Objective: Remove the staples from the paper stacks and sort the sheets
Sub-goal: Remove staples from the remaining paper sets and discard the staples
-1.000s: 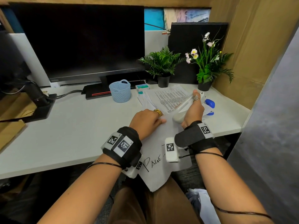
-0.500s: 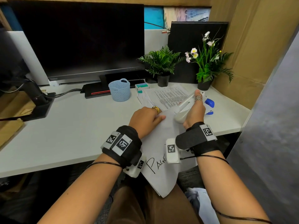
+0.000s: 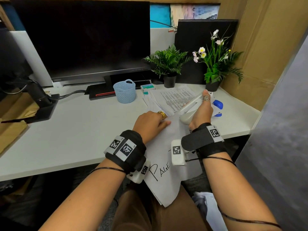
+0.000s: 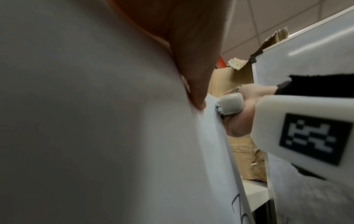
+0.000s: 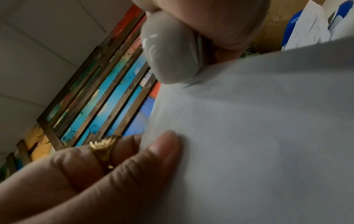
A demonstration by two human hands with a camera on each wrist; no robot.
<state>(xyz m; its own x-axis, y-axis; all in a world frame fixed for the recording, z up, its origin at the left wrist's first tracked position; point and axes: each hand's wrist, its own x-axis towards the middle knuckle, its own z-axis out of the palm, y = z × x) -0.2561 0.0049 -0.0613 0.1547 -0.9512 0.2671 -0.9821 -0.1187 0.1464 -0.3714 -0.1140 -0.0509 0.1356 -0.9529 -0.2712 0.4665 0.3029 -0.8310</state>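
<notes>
Paper (image 3: 168, 157) hangs over the desk (image 3: 70, 127) edge, its top corner on the desk and its lower part drooping toward the person's lap; the word "PAGE" is handwritten on the top sheet. It is a stack of several sheets, their edges showing at the bottom corner. The left hand (image 3: 150, 123) pinches the stack near that top corner, thumb on the upper face and curled fingers beneath, a gold ring on one finger. In the right wrist view the thumb (image 5: 161, 153) lies flat on the paper's left edge.

The right hand (image 3: 202, 112) is clenched round a grey-white stapler (image 3: 189, 110), thumb stretched along its upper arm, its rear end pointing toward the person. In the left wrist view the stapler's end (image 4: 230, 104) touches the sheet right beside the left thumb tip (image 4: 197, 97). The right wrist view shows a thin metal line, probably a staple (image 5: 192, 84), on the sheet just under the stapler.

Beyond the paper lies a printed stack (image 3: 176, 99). Left of it stands a blue basket (image 3: 125, 91), with a small box (image 3: 147, 88) between the two. A blue and white tool (image 3: 217, 107) lies just right of the right hand. Two potted plants (image 3: 168, 64) stand behind the printed stack, and a dark monitor (image 3: 83, 39) stands behind the basket.
</notes>
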